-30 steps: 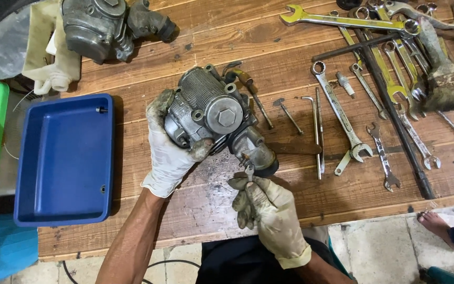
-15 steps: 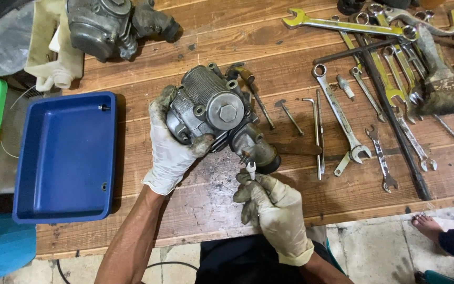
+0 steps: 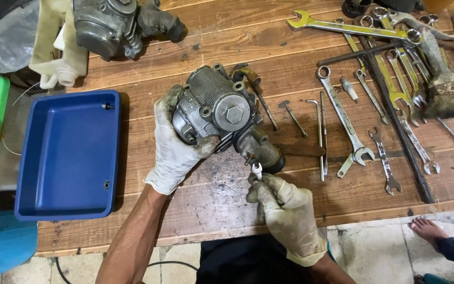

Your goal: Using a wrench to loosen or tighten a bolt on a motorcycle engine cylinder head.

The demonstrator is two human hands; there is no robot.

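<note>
A grey metal carburettor (image 3: 217,108) lies on the wooden workbench (image 3: 227,52). My left hand (image 3: 173,147), in a dirty white glove, grips its left side and underside. My gloved right hand (image 3: 285,213) is just below the carburettor's dark intake neck (image 3: 264,152) and pinches a small white-tipped tool (image 3: 257,169) against a fitting there. A screwdriver (image 3: 258,92) lies behind the carburettor.
A blue plastic tray (image 3: 64,152) sits to the left with small screws in it. A second carburettor (image 3: 116,21) is at the back. Several spanners (image 3: 374,79), hex keys (image 3: 319,137) and a mallet (image 3: 447,89) cover the right side. Another person's bare foot (image 3: 426,229) is at lower right.
My right hand has brought the small tool up closer to the carburettor's neck. My left hand keeps the same grip.
</note>
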